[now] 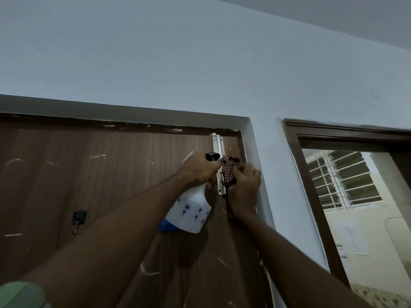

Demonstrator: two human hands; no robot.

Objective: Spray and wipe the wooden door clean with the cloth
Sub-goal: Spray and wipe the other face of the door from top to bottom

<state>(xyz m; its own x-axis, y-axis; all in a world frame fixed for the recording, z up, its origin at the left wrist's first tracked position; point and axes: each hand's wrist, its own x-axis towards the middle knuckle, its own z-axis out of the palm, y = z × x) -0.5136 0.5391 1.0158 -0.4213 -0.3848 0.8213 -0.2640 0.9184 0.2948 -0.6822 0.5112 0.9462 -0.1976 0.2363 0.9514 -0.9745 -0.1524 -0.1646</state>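
Hands both up at the top right corner of the door (111, 174). My left hand (201, 167) is wrapped round the neck of the spray bottle (191, 212), black nozzle sticking out above my knuckles and pointing right, white body hanging down below my wrist. My right hand (244, 190) has the checked cloth (228, 170) bunched in a closed grip, pressed against the door just beside the steel bolt (219, 165). Cloth and nozzle are nearly touching, so I judge this as the wipe step on the strip between bolt and frame (251, 147). Most of the door looks undone: pale streaks and flecks across the left and lower parts. Risks: cloth can snag on the bolt's edges or brackets and get pulled out of my grip; spraying with the nozzle this close would soak the cloth and the bolt rather than the wood; runoff could drip down the door and onto the white frame. Arms are raised high, so bottle grip may tire and slip. Black hook (79, 218) sits well apart on the left. Window with a grille (342, 178) is to the right past the wall.
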